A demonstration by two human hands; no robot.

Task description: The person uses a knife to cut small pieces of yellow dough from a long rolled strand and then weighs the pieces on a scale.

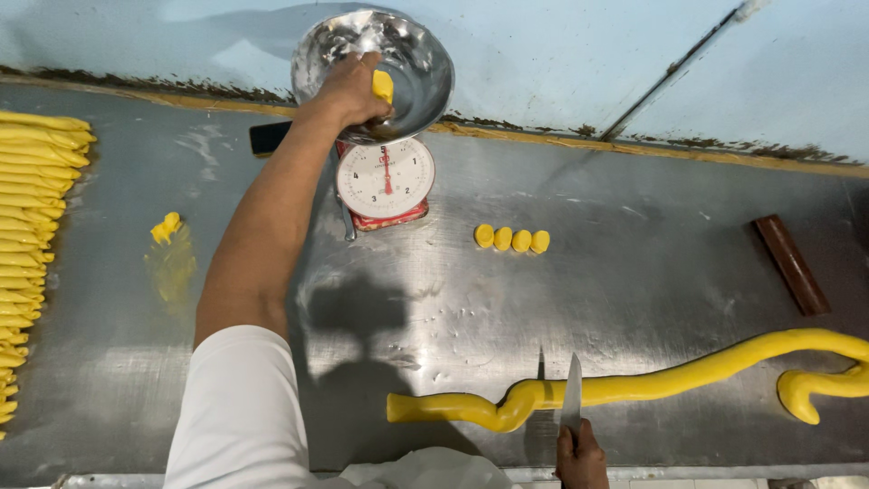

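My left hand point(351, 91) reaches into the steel bowl point(421, 63) on top of a red dial scale point(385, 179) and is shut on a small yellow dough piece point(383, 85). At the table's near edge my right hand point(579, 457) grips a knife point(572, 391) with its blade pointing away from me, resting against a long yellow dough rope point(634, 388) that runs off to the right. A row of several small cut dough pieces point(511, 239) lies to the right of the scale.
Many yellow dough sticks point(32, 254) are stacked along the left edge of the steel table point(634, 299). A small dough lump point(166, 227) lies left of my arm. A brown rolling pin point(792, 264) lies at the right. A dark flat object point(269, 137) sits behind the scale.
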